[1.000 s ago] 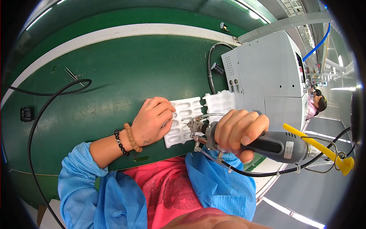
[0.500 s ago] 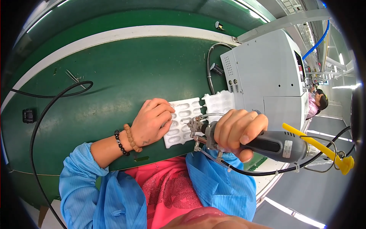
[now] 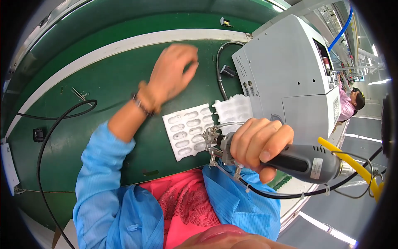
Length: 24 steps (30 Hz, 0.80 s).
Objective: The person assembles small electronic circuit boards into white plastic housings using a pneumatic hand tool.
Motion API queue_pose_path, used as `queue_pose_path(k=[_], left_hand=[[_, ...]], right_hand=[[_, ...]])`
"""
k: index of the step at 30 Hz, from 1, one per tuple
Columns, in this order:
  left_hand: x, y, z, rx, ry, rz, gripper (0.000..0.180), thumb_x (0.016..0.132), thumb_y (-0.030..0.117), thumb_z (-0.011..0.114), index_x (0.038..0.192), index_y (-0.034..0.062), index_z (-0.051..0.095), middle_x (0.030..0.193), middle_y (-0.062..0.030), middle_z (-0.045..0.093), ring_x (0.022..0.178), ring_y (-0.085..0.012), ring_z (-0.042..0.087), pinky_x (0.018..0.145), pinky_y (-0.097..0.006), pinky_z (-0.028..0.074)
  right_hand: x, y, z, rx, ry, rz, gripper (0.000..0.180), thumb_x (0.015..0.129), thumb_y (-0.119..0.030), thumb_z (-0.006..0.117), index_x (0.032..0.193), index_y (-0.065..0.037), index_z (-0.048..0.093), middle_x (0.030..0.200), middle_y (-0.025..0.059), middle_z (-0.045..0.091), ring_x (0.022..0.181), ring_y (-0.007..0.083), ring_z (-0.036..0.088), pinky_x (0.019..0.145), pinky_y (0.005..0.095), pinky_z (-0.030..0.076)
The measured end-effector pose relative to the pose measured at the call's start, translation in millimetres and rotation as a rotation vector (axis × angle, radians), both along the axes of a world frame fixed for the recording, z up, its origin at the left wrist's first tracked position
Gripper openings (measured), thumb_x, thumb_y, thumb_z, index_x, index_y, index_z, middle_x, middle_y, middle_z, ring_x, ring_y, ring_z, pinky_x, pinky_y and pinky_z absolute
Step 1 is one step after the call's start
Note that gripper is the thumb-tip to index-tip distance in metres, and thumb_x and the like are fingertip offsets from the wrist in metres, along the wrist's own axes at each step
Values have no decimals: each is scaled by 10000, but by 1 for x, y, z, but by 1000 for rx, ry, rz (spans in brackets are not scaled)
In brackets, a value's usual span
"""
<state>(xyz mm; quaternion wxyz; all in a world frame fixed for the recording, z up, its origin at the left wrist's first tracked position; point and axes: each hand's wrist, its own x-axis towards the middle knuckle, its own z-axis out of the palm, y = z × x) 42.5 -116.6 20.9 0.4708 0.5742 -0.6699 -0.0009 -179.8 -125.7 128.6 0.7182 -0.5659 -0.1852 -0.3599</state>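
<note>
- Where the right hand [image 3: 259,143] wraps it, the grey power screwdriver [image 3: 290,159] is gripped full-fisted around its forward barrel, fingers curled over the top.
- Tool's long axis runs nearly level across the view, left to right; metal nose [image 3: 213,143] points toward the person's left, cable end trails right with a yellow hose [image 3: 352,159] and black cable [image 3: 286,193] attached.
- Nose sits at the right edge of the white blister tray [image 3: 186,130], just over its pockets; contact with the tray cannot be told.
- Tray lies flat on the green work surface [image 3: 95,74], with a second white moulded piece [image 3: 234,110] just beside it to the right.
- Left hand [image 3: 172,74] lifted above the surface, well apart from the tray, fingers loosely bent and empty, slightly blurred.
- Grey machine housing [image 3: 286,70] stands behind the tool, near the moulded piece.
- Another person [image 3: 350,103] in pink at far right.
</note>
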Motion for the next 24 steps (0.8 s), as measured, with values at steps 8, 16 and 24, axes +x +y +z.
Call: queue_pose_path(k=[8, 16, 24], left_hand=[[16, -216, -49, 91, -157, 13, 310, 854, 144, 654, 1145, 52, 600, 1164, -142, 632, 1128, -345, 566, 983, -404, 462], [31, -272, -68, 223, -300, -9, 271, 887, 143, 640, 1149, 81, 614, 1039, -132, 658, 1021, -349, 616, 920, -407, 502], [24, -182, -35, -7, 40, -13, 208, 878, 158, 646, 1015, 4, 679, 909, -175, 674, 854, -344, 646, 789, -409, 516]], right_hand=[[-17, -11, 4, 37, -22, -101, 330, 817, -136, 805, 902, 32, 533, 578, 101, 560, 444, 215, 549, 414, 323, 447], [-27, -14, -3, 65, -4, -190, 324, 829, -181, 802, 854, 17, 547, 572, 96, 565, 434, 205, 547, 411, 316, 446], [-24, -21, -7, 1, 22, -120, 293, 876, -178, 756, 947, -33, 512, 615, 46, 579, 450, 152, 547, 421, 278, 462]])
